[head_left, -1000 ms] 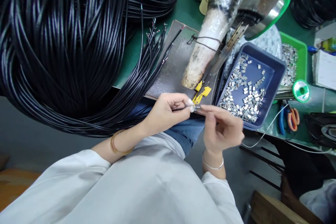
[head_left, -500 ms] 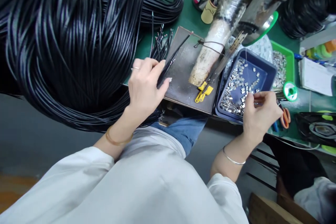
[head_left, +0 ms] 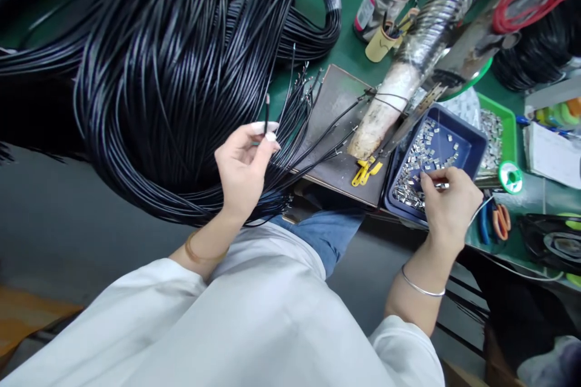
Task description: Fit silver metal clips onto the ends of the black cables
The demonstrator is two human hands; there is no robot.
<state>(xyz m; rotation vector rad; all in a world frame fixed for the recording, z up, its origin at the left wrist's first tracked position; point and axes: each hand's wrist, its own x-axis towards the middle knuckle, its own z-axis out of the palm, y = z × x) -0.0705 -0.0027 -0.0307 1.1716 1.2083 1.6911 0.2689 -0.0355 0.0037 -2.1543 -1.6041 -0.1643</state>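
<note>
In the head view my left hand [head_left: 242, 172] pinches one black cable [head_left: 267, 111] between thumb and fingers, its stripped end pointing up. More loose cable ends [head_left: 299, 112] fan out just right of this hand. My right hand [head_left: 450, 202] is over the near edge of a dark blue tray [head_left: 469, 136], thumb and fingers closed together. A silvery glint shows at those fingers, but what they hold is hidden. Small metal connectors [head_left: 420, 154] lie scattered in the tray beside the fingertips.
A thick bundle of black cables [head_left: 181, 72] covers the left side. A hose-like duct [head_left: 385, 100] slants over a brown board [head_left: 336, 103], with yellow clips [head_left: 367, 170] at its tip. Orange-handled pliers [head_left: 500, 222], a green tray [head_left: 508, 124] and a solder spool [head_left: 511, 177] are at right.
My left hand has turned and now raises a single cable end, with the other cables spread on the board. The right hand stays at the tray. The view has shifted slightly.
</note>
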